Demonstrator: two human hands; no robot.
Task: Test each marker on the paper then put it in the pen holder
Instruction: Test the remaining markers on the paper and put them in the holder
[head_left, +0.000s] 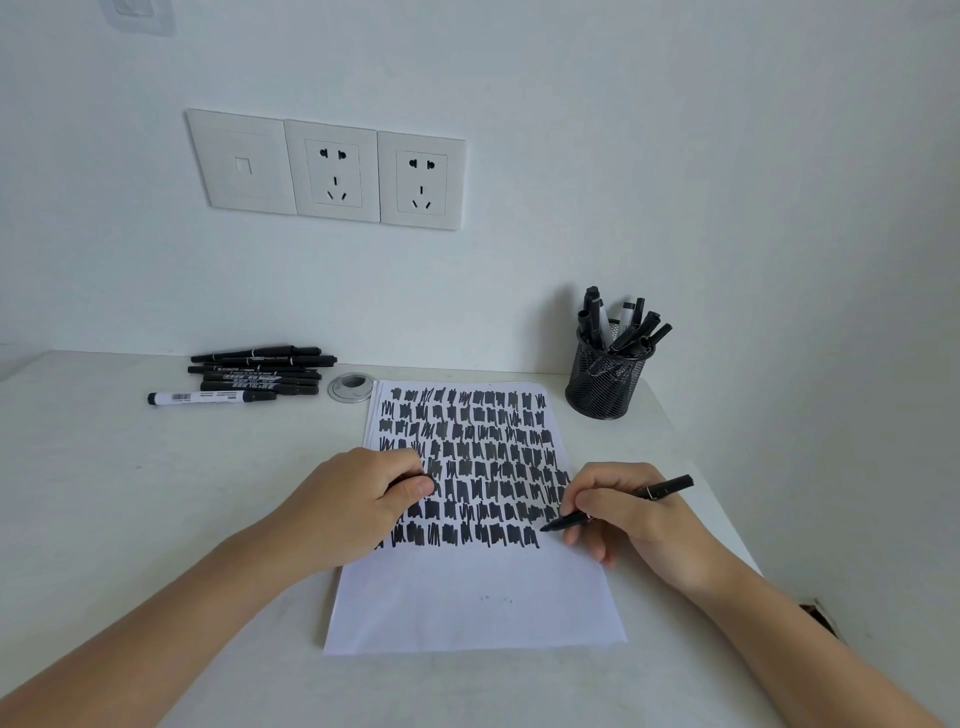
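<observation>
A white sheet of paper (467, 597) lies in front of me, its upper part filled with rows of black scribbles. My right hand (628, 514) grips a black marker (667, 488) with the tip down on the paper at the right end of the lowest scribble row. My left hand (358, 499) rests on the paper's left edge, fingers curled around a small black cap (415, 480). A black mesh pen holder (605, 382) stands at the back right, holding several markers. A pile of black markers (260, 371) and one white-barrelled marker (208, 397) lie at the back left.
A round metal cable grommet (351, 387) sits in the white desk between the marker pile and the paper. Wall sockets (332, 171) are on the wall behind. The desk's right edge runs close past my right forearm.
</observation>
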